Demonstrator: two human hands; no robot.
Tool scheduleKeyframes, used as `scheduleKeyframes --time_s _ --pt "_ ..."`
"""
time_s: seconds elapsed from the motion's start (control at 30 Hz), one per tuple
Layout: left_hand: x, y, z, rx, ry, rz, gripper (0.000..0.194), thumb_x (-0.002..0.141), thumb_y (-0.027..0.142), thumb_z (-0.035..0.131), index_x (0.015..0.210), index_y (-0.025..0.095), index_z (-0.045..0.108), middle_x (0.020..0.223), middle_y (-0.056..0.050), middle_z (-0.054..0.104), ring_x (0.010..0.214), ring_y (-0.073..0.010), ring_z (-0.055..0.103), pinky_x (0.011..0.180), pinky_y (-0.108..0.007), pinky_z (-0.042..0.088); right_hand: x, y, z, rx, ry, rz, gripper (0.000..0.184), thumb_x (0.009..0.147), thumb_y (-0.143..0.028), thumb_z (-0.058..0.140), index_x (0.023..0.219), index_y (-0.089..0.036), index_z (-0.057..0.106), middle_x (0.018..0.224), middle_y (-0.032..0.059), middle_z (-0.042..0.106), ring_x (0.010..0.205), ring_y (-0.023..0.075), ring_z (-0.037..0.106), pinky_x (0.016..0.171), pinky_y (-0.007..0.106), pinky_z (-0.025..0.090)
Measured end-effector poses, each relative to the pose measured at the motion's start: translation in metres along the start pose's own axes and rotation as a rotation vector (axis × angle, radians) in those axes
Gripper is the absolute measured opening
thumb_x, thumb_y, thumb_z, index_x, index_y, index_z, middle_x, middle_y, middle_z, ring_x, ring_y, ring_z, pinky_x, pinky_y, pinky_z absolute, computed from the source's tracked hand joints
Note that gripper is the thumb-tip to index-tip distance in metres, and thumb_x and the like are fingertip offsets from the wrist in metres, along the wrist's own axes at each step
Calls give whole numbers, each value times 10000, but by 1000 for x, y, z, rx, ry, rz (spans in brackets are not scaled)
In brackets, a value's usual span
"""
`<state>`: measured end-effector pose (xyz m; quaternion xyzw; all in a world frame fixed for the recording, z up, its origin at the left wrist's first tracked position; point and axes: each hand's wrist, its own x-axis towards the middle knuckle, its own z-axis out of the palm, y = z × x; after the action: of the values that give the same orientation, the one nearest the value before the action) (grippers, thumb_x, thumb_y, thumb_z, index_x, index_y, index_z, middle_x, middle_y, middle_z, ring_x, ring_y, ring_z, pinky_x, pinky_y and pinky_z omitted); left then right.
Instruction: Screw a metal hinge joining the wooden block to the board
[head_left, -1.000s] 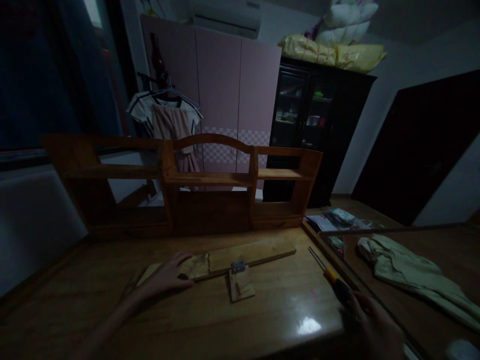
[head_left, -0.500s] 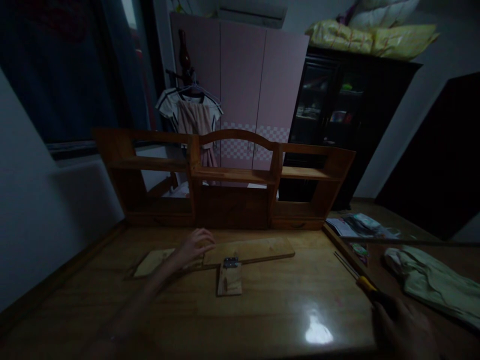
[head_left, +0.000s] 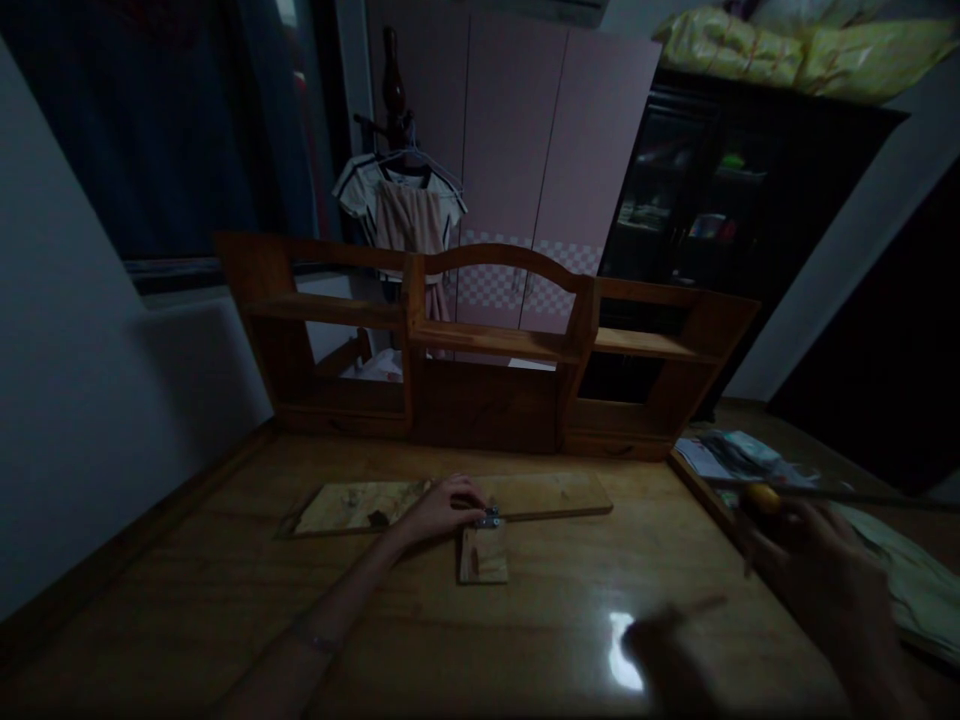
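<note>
Varnished wood gleams on the counter (head_left: 187, 600), its glossy top throwing back a white patch of light. The long strip of pale wood (head_left: 555, 492) looks smooth at right, blotched and rougher at left; the small block (head_left: 485, 555) is grained wood, the hinge (head_left: 493, 518) shiny metal. The screwdriver (head_left: 761, 498) shows a smooth, plastic-looking handle. Also pictured: a wooden shelf unit (head_left: 495, 340), a smooth wardrobe (head_left: 510, 130), 2 glass cabinet doors (head_left: 656, 170), soft cloth garments (head_left: 409, 215) and crinkled, shiny plastic sacks (head_left: 735, 45).
</note>
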<state>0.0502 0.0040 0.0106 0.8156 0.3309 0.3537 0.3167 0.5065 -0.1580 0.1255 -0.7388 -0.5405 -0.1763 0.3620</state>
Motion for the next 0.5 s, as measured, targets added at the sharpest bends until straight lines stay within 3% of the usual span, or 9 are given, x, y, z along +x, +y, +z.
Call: scheduleKeyframes --time_s 0.03,0.13,0.27,0.37,0.5 --pt "0 1 -1 -24 -10 -8 212 800 387 717 884 196 757 947 -62 689 946 -193 617 871 -297 482 15 -33 -5 28 27 -64 365 789 -614 535 974 -303 585 1075 126 616 902 381 629 733 506 455" --pt "-1 2 -2 -73 -32 -29 215 812 386 701 886 193 760 975 -65 674 957 -188 618 873 -294 488 53 -131 -10 260 -115 -154 382 811 -585 596 970 -238 617 798 75 652 726 281 646 624 399 475" --pt "-4 -2 -5 -77 -52 -64 223 837 380 666 887 184 760 1009 -72 661 956 -186 623 886 -301 492 73 -230 10 781 -449 -302 386 825 -526 622 1003 -187 572 794 40 653 634 169 632 555 283 485" --pt "-3 -6 -9 -42 -67 -47 230 834 380 670 904 180 757 993 -75 669 952 -187 624 896 -304 487 67 -267 39 857 -574 -385 351 848 -508 595 992 -197 523 753 14 642 607 149 630 528 246 460" --pt "-1 -9 -13 -9 -84 -10 229 830 391 678 906 187 748 1011 -72 673 953 -182 630 891 -296 483 50 -282 69 753 -583 -460 277 863 -473 577 930 -217 492 776 1 639 630 130 595 541 228 411"
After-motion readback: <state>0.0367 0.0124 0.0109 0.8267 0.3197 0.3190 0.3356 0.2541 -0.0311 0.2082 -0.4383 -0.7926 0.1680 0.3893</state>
